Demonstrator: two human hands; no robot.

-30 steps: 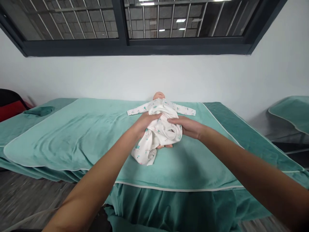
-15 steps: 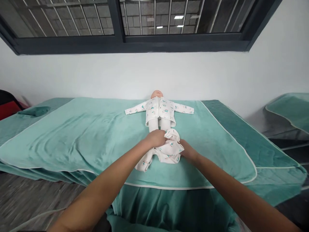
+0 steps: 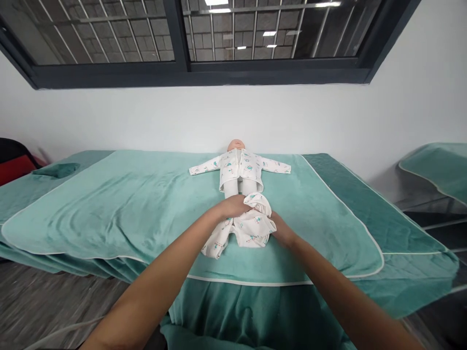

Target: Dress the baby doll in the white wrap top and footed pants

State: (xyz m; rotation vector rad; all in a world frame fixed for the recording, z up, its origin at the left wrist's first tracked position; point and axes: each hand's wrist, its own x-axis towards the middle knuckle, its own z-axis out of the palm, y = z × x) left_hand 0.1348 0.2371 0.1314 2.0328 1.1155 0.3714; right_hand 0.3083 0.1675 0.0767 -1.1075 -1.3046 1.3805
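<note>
A baby doll [image 3: 236, 144] lies on its back on the green bed, head toward the wall and arms spread. It wears a white printed jacket [image 3: 250, 165], with white legs showing below the hem. Around the lower legs are white printed baby trousers [image 3: 251, 228], bunched up at the doll's left leg. My left hand [image 3: 233, 206] is closed on the upper edge of the trousers, beside the doll's legs. On the other side my right hand [image 3: 280, 228] grips the bunched cloth; its fingers are mostly hidden behind the fabric.
A light green blanket [image 3: 146, 204] with white piping covers the bed, over a darker green cover [image 3: 350, 189]. Behind the bed is a white wall below a barred window [image 3: 204, 78]. A red and black object [image 3: 14, 163] stands at the far left; another green-covered bed [image 3: 438, 165] is at right.
Both hands have stayed on the trousers, with the gathered cloth shifted slightly. The view has tilted up a little. The doll lies as before.
</note>
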